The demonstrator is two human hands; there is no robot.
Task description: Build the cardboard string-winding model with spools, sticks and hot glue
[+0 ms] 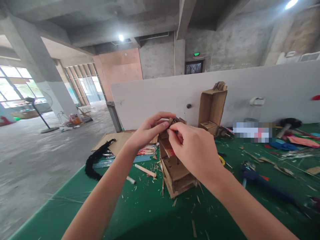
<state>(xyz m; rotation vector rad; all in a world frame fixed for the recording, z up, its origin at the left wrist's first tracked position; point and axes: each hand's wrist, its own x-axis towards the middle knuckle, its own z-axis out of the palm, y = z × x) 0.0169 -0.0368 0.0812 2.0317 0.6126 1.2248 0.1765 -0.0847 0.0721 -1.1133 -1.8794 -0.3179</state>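
Observation:
A tall brown cardboard box model stands upright on the green table in front of me. Small layered cardboard pieces top it, largely covered by my fingers. My left hand reaches round those pieces from the left, thumb and fingers closed on them. From the right, my right hand is closed in a pinch at the same spot, its fingertips close to my left thumb. Whatever lies between the right fingertips is hidden.
A second cardboard box model stands behind, near the white partition. A dark blue glue gun lies at the right. Left of the model are a wooden stick and a black fuzzy strip. Scraps litter the green table.

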